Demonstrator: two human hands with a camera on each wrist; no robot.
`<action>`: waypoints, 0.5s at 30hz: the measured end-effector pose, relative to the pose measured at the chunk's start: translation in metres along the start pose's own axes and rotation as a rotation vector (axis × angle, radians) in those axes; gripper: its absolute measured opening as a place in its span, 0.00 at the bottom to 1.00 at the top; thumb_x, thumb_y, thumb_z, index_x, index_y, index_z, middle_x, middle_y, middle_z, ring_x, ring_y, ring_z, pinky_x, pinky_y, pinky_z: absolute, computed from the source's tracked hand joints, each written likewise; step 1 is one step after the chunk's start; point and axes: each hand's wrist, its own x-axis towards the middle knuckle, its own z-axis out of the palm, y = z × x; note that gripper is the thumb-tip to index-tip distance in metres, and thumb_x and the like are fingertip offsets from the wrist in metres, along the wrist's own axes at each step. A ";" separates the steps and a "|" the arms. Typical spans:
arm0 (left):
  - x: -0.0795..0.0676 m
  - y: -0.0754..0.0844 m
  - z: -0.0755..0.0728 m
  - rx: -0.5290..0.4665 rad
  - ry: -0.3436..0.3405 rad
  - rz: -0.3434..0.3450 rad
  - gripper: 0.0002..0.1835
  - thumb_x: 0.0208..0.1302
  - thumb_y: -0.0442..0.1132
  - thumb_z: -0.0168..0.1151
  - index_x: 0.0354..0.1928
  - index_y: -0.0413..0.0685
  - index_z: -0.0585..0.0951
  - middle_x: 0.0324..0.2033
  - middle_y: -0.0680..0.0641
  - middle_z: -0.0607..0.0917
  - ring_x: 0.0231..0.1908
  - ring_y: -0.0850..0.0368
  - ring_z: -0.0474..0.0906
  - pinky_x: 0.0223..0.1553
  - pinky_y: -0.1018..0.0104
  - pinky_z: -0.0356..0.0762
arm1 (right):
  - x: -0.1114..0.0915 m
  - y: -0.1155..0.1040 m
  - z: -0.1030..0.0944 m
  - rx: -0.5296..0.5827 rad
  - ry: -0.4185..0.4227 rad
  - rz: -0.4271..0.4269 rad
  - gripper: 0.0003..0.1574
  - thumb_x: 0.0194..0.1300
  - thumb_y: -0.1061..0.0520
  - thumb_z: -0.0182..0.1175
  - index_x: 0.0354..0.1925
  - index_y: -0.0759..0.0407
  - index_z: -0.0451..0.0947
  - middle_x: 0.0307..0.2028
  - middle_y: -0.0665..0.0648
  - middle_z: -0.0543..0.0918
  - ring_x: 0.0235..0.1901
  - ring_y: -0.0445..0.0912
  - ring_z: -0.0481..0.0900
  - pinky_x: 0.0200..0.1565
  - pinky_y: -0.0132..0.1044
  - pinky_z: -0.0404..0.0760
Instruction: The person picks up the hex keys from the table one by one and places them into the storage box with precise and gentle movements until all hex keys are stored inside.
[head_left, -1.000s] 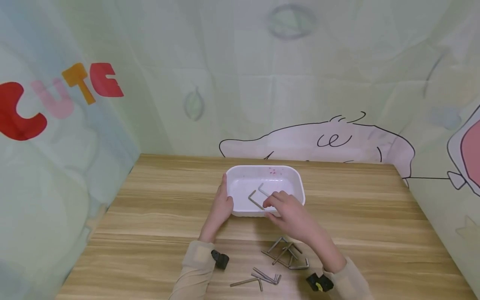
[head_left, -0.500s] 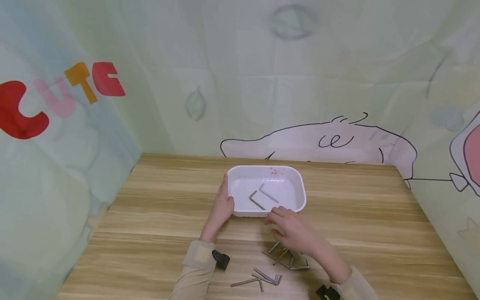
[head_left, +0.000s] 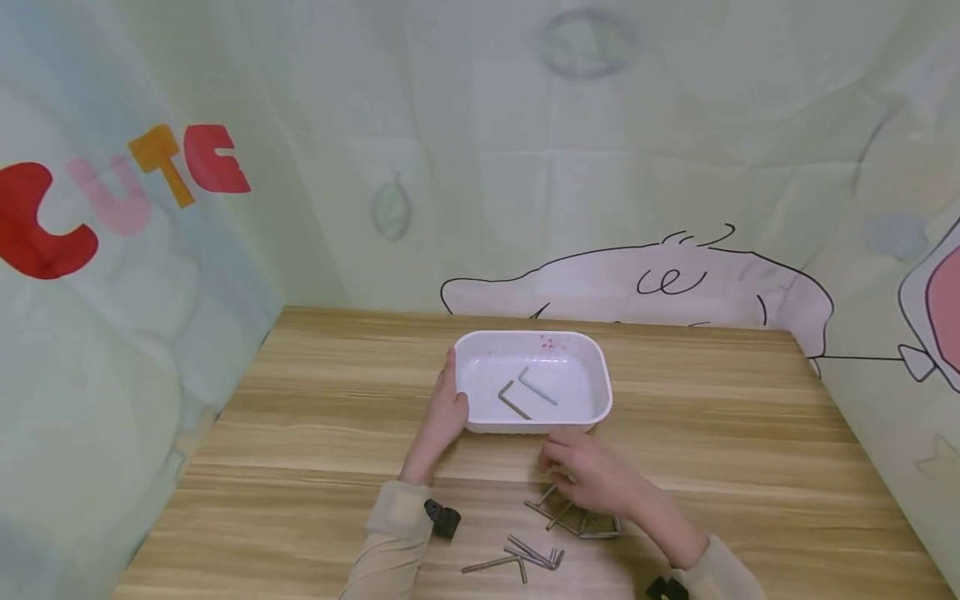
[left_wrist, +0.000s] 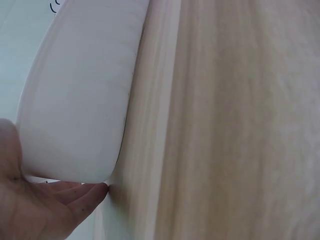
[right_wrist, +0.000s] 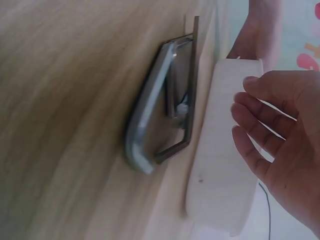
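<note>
A white plastic tray (head_left: 495, 428) stands on the wooden table with two L-shaped hex keys inside, one brass-coloured (head_left: 514, 406) and one silver (head_left: 538, 392). My left hand (head_left: 442, 414) holds the tray's left end, thumb by the near corner and fingers along the end wall; the left wrist view has the fingers (left_wrist: 87, 200) against that wall. In front of the tray, my right hand (head_left: 596, 473) hovers over a pile of metal hex keys (head_left: 551, 517), partly covering it. Seen from the right wrist, its fingers (right_wrist: 257, 117) are loosely bent and hold nothing.
Several more hex keys (head_left: 491, 565) lie in a small bunch nearer the table's front. Printed fabric (head_left: 337, 208) hangs behind and to the left of the wooden table (head_left: 337, 392). Each wrist carries a small black camera mount (head_left: 442, 519).
My right hand has drawn back from inside the tray, over its near rim, to above the pile. The silver hex key now lies free in the tray. My left hand stays put.
</note>
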 end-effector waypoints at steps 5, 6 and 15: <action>0.001 -0.001 0.000 -0.012 -0.001 -0.008 0.39 0.64 0.27 0.39 0.76 0.44 0.41 0.74 0.35 0.51 0.74 0.40 0.48 0.75 0.47 0.48 | -0.001 0.004 0.005 0.030 -0.048 0.014 0.12 0.49 0.62 0.66 0.35 0.50 0.80 0.34 0.44 0.80 0.39 0.38 0.75 0.44 0.31 0.80; 0.001 -0.001 0.000 -0.011 -0.002 -0.011 0.39 0.64 0.27 0.39 0.76 0.45 0.40 0.74 0.35 0.50 0.74 0.40 0.48 0.75 0.47 0.48 | -0.002 0.005 0.007 0.035 -0.058 0.016 0.12 0.49 0.62 0.66 0.35 0.50 0.80 0.34 0.44 0.79 0.40 0.38 0.74 0.44 0.31 0.80; -0.001 0.001 0.000 -0.005 -0.004 -0.022 0.39 0.64 0.28 0.39 0.76 0.45 0.41 0.75 0.36 0.49 0.74 0.41 0.47 0.75 0.48 0.47 | -0.003 0.010 0.017 0.114 -0.109 0.059 0.13 0.49 0.62 0.67 0.35 0.49 0.80 0.35 0.43 0.79 0.40 0.36 0.71 0.43 0.28 0.78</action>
